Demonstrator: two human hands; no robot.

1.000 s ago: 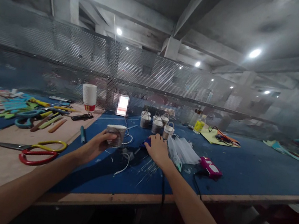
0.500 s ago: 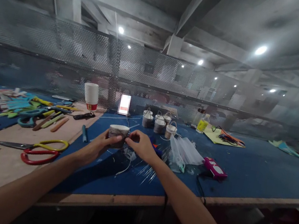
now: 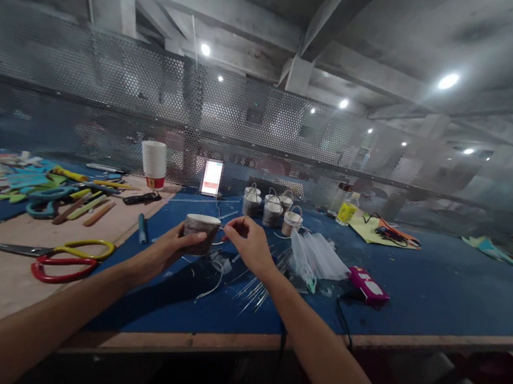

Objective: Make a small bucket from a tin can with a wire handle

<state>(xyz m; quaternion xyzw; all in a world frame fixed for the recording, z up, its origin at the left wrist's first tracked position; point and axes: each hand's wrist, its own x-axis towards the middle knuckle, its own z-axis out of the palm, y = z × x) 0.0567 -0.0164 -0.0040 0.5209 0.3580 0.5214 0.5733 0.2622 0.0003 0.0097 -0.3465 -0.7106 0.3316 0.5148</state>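
Note:
My left hand [image 3: 176, 247] is wrapped round a small cup [image 3: 200, 230] with a pale rim and a grey-brown wound side, thumb across its front. The cup stays upright above the blue table mat. Just to its right, the thumb and fingers of my right hand [image 3: 246, 243] are pinched together on a thin pale cord [image 3: 220, 242] that runs from the cup's side. The fingertips are a little apart from the cup. Behind my hands stand several small wrapped buckets [image 3: 272, 212] with looped handles. A loose white strand [image 3: 209, 293] lies below the cup.
Red-and-yellow scissors [image 3: 72, 252] lie on the board at left, near several craft sticks. A stack of paper cups [image 3: 153, 162] stands behind. To the right are thin clear sticks [image 3: 255, 290], a plastic bag [image 3: 317, 256], a magenta device [image 3: 369, 287] and a yellow bottle [image 3: 347, 209].
My right hand has moved slightly right, away from the cup's side, its fingers still pinched. My left hand keeps hold of the cup in nearly the same place.

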